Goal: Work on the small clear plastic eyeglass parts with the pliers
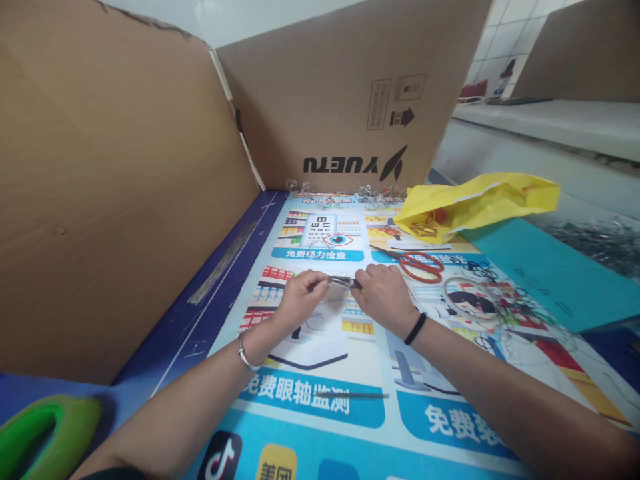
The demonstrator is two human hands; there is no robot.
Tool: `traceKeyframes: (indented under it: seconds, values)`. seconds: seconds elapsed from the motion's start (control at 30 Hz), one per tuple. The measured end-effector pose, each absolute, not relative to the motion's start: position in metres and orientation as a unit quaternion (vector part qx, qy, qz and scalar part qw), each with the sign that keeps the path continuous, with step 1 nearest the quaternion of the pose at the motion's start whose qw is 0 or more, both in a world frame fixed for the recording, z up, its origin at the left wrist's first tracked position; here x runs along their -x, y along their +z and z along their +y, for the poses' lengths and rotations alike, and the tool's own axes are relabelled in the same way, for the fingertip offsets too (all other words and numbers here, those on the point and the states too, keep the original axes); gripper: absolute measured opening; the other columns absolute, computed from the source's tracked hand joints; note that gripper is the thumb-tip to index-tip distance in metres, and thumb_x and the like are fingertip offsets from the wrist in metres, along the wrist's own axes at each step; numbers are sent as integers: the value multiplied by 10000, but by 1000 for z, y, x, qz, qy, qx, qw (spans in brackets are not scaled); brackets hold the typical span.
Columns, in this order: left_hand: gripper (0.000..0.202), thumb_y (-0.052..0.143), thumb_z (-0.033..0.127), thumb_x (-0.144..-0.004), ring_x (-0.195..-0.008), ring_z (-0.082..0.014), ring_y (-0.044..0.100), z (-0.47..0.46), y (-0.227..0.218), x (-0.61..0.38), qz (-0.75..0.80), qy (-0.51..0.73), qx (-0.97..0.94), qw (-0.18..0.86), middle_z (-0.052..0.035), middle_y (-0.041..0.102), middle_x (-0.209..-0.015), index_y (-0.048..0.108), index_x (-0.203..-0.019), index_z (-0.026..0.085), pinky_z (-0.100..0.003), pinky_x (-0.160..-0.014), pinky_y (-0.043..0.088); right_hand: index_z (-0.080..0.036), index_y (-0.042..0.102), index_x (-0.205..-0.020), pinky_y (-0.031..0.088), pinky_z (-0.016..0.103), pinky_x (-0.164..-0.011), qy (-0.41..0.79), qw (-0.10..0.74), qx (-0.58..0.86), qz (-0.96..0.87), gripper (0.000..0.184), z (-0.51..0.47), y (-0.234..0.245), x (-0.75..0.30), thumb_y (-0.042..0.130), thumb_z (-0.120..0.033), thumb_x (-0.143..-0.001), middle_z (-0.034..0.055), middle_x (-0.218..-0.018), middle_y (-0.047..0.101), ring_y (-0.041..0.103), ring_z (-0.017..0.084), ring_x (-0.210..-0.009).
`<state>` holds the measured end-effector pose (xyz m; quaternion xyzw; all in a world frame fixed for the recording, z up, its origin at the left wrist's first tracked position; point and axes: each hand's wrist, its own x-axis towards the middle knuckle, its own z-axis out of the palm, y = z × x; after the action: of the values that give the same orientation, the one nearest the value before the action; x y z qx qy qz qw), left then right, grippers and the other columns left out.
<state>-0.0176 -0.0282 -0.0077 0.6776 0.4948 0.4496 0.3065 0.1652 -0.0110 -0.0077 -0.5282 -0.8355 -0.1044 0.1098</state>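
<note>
My right hand point(384, 295) is closed around the handles of a pair of pliers point(343, 281), whose metal jaws point left. At the tips of the jaws my left hand point(303, 295) is pinched shut on something small and dark that I cannot make out. Both hands are above a printed poster sheet point(320, 357). Just beyond my right hand lie scissors point(423, 266) with orange-red handles. A thin dark rod point(356, 395) rests on the poster nearer to me.
Cardboard panels point(340, 100) stand at the left and back. A yellow bag point(485, 200) and a teal sheet point(555, 273) lie at the right, near black loops point(475, 268). Thin straight wires point(225, 263) lie left. A green tape roll point(75, 427) is at the lower left.
</note>
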Motion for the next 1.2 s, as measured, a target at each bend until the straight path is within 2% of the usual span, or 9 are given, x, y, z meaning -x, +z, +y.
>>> traceKeyframes:
  seconds: [0.17, 0.5, 0.83, 1.03, 1.2]
  values:
    - [130, 495, 206, -757, -685, -124, 524, -30, -7, 17, 496, 447, -683, 295, -3, 582, -663, 592, -676, 178, -241, -687, 393, -170, 596, -845, 223, 335, -695, -114, 102, 526, -837, 255, -11, -5, -164, 413, -347, -845, 100, -832, 608, 508, 216, -810]
    - [108, 498, 219, -760, -613, -105, 495, -28, -10, 19, 486, 442, -670, 345, 10, 549, -618, 587, -725, 168, -225, -625, 390, -174, 581, -857, 236, 335, -680, -114, 81, 534, -834, 253, -11, -7, -164, 409, -359, -847, 95, -825, 613, 535, 224, -792]
    - [130, 532, 264, -726, -556, -91, 486, -23, -12, 18, 504, 451, -620, 398, 9, 554, -594, 603, -723, 155, -216, -546, 376, -178, 564, -841, 250, 314, -676, -71, 104, 547, -828, 241, -10, -16, -164, 410, -363, -850, 74, -827, 610, 533, 206, -798]
    - [156, 580, 280, -695, -544, -77, 495, -13, -14, 24, 520, 551, -498, 422, 1, 566, -639, 621, -761, 145, -208, -531, 385, -183, 537, -908, 255, 288, -631, -33, 115, 568, -814, 388, -7, -10, -168, 369, -527, -844, 65, -832, 595, 528, 194, -766]
    - [179, 609, 292, -684, -541, -63, 491, -7, -12, 30, 503, 631, -405, 429, -1, 562, -686, 608, -777, 139, -197, -515, 381, -168, 576, -882, 257, 300, -643, -66, 63, 482, -871, 469, -14, -2, -167, 339, -571, -839, 88, -835, 580, 513, 204, -784]
